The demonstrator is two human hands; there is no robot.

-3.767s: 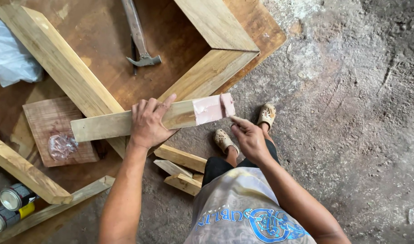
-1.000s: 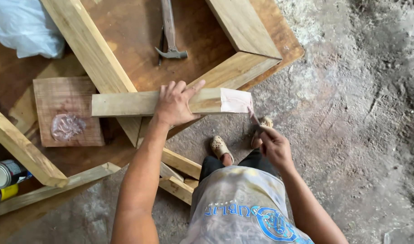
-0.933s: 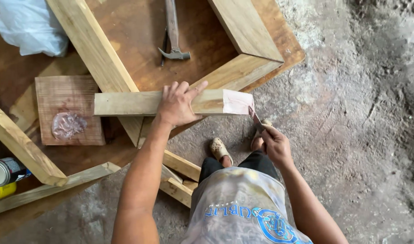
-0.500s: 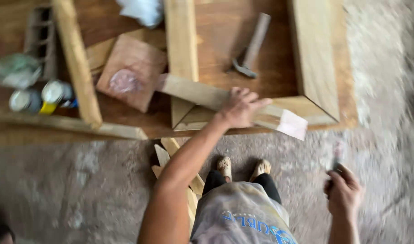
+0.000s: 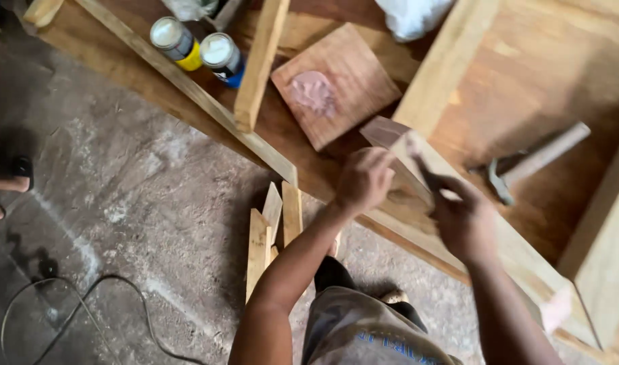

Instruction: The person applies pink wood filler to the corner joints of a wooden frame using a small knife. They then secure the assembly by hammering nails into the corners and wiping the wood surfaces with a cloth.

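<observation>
- Both of my hands meet over one long pale wooden batten (image 5: 488, 247), which lies slantwise across the corner of the big timber frame, its upper end near the square board and its lower end, smeared pinkish, down at the right.
- My left hand (image 5: 365, 179) is curled over the batten's upper end, fingers closed on the wood and pinning it down.
- My right hand (image 5: 461, 220) sits just beside it, fingers pinched around a thin dark tool (image 5: 424, 177); motion blur keeps me from telling what kind of tool it is.
- To do this well, I judge I should keep the left hand pressing flat so the batten cannot swivel on the frame, and work the tool with its tip away from my left fingers, which are very close to it.
- Just above the batten lies a square reddish-brown plywood offcut (image 5: 336, 84) with a dab of pinkish filler (image 5: 314, 91) on it.
- Off to the right, a claw hammer with a pale wooden handle (image 5: 536, 161) rests on the brown plywood sheet (image 5: 559, 67), apart from my hands.
- Up at the left, two small tins with white lids, one yellow (image 5: 176, 42) and one blue (image 5: 223, 57), lie beside an upright pale wooden strip (image 5: 261, 64).
- Several short pale wood offcuts (image 5: 272, 233) lie on the grey concrete floor (image 5: 134, 203) close to my left forearm and could get underfoot.
- Further left, a black cable (image 5: 73, 304) loops over the floor, and another person's sandalled foot (image 5: 5, 186) shows at the edge.
</observation>
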